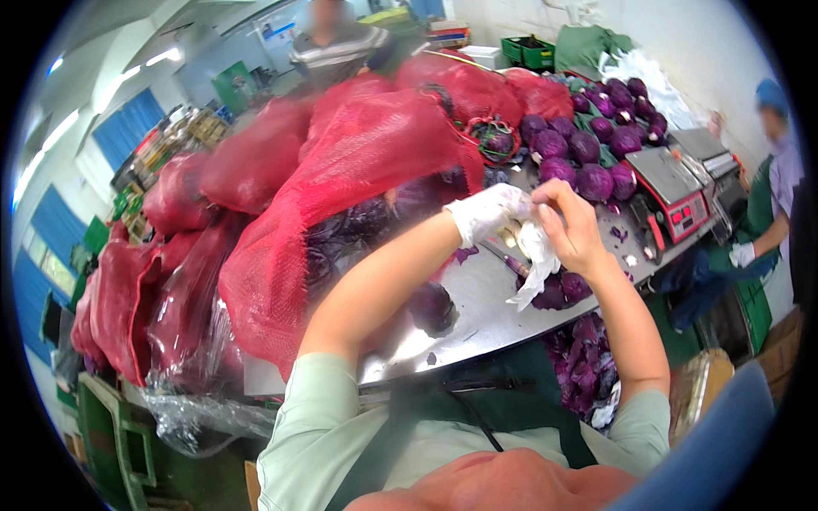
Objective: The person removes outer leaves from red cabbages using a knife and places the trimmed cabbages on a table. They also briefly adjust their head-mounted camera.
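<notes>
My left hand (495, 211) wears a thin white glove and is closed on a loose white glove (539, 255), which hangs limp over the steel table. My right hand (565, 223) is bare, its thumb and fingers bent close to the left fingertips. Whether it also grips the cloth is hidden. Beneath the hanging glove lies a knife (515, 264). A peeled-back red cabbage (556, 292) rests just below my hands, and another red cabbage (432, 309) sits nearer me. To the left, a large red mesh sack (377, 144) spills dark cabbages (367, 220) onto the table.
Trimmed red cabbages (594, 183) are heaped on the table (492, 313) beside a red digital scale (671, 185). Full red sacks (255, 153) crowd the left and back. Loose leaves (581, 358) lie below the table edge. One person (339, 45) stands opposite, another (773, 179) at right.
</notes>
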Action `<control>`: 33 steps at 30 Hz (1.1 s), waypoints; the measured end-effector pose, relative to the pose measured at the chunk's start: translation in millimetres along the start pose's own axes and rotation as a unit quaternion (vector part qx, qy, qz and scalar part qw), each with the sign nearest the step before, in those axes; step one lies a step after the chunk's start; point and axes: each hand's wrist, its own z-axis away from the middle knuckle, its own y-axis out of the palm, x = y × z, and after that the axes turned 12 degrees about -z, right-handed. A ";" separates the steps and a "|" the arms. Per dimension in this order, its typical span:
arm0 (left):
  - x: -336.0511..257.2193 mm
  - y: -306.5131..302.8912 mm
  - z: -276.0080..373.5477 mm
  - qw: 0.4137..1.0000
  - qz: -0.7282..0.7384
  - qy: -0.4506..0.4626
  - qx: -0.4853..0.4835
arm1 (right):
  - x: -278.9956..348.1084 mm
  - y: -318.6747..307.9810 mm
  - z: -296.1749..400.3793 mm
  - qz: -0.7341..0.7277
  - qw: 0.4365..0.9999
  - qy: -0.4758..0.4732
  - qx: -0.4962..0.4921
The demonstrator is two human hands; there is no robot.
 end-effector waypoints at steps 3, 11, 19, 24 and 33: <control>11.1 -7.1 0.6 0.999 -0.023 0.015 -0.020 | 2.0 3.5 6.3 -0.018 0.998 0.062 0.025; 35.6 -5.3 -10.8 0.993 -0.052 0.024 -0.107 | -7.7 13.9 21.7 0.216 0.952 0.195 0.097; 69.9 -5.3 -21.6 0.993 -0.025 0.039 -0.111 | -17.8 41.0 45.6 0.177 0.931 0.167 0.273; 53.6 11.2 -0.3 0.955 -0.208 0.137 -0.161 | -46.5 23.0 38.8 -0.001 0.909 0.364 0.204; 66.8 59.1 23.5 0.900 -0.264 0.221 -0.269 | -48.3 31.1 24.2 -0.460 0.798 0.353 -0.166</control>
